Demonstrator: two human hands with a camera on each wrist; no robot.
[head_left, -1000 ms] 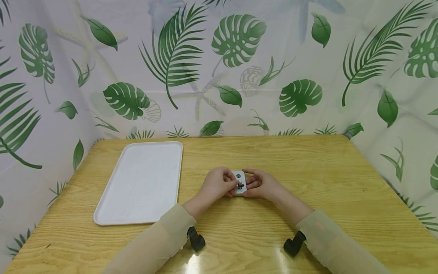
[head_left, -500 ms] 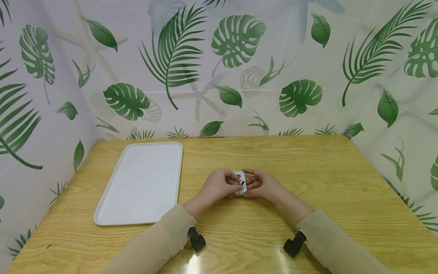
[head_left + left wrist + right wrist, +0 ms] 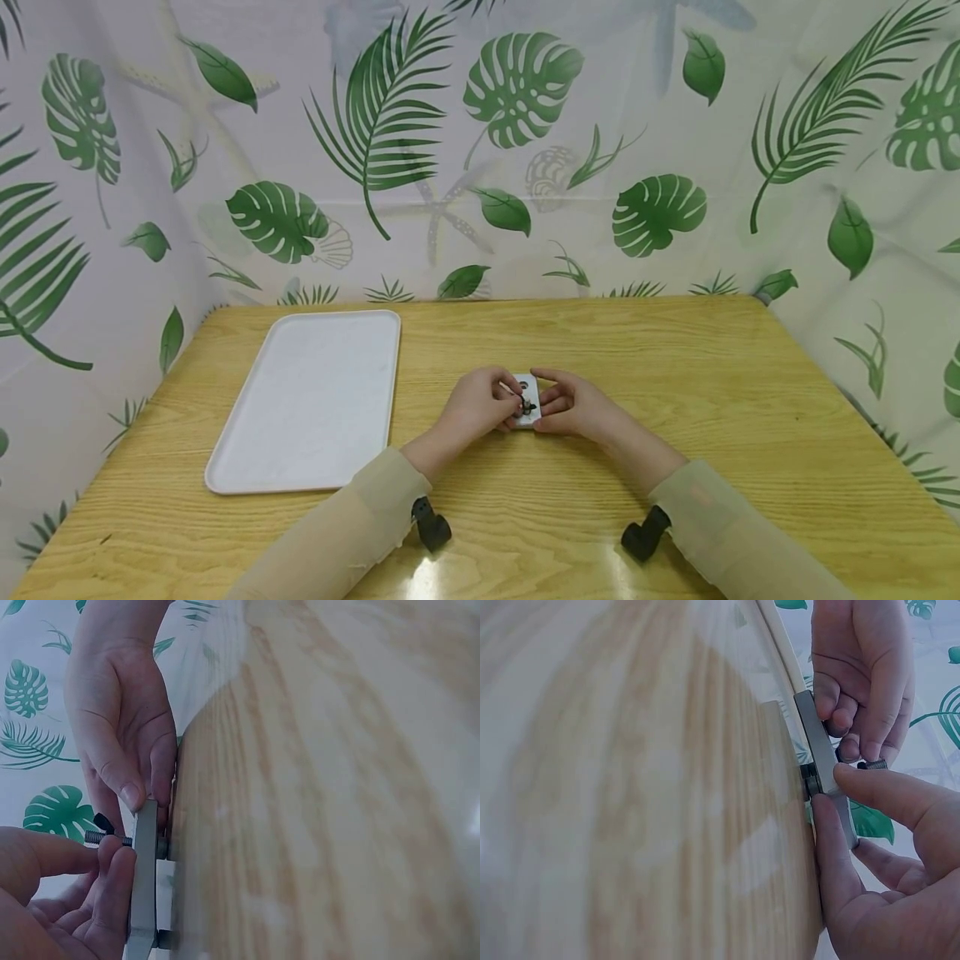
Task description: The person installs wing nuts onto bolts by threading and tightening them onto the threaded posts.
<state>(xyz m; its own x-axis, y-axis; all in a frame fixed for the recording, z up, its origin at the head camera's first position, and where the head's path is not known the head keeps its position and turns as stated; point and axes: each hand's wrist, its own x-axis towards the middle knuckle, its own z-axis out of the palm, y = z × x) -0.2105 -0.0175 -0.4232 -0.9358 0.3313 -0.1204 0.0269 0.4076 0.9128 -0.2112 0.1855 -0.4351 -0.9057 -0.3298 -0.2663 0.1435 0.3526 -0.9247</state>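
Near the middle of the table in the head view, a small light-grey metal plate [image 3: 528,388] lies between both hands. A threaded bolt [image 3: 94,837] stands out from its face, with a black wing nut [image 3: 103,823] on the thread. My left hand [image 3: 477,402] pinches at the wing nut with thumb and forefinger, partly covering it. From the other side my right hand [image 3: 577,403] grips the plate's edges between thumb and fingers. The wrist views show the plate [image 3: 821,742] raised slightly off the tabletop by dark round bolt heads [image 3: 163,939] on its underside.
A white rectangular tray [image 3: 311,400] lies on the left of the wooden table [image 3: 675,367]. Leaf-print cloth [image 3: 555,167] hangs behind the table and at both sides. Black wrist cameras [image 3: 431,525] sit on the sleeves.
The left fingers first reached forward over the bolt and wing nut, then drew back to the left, so the bolt shows again. The right hand and the plate stay in place.
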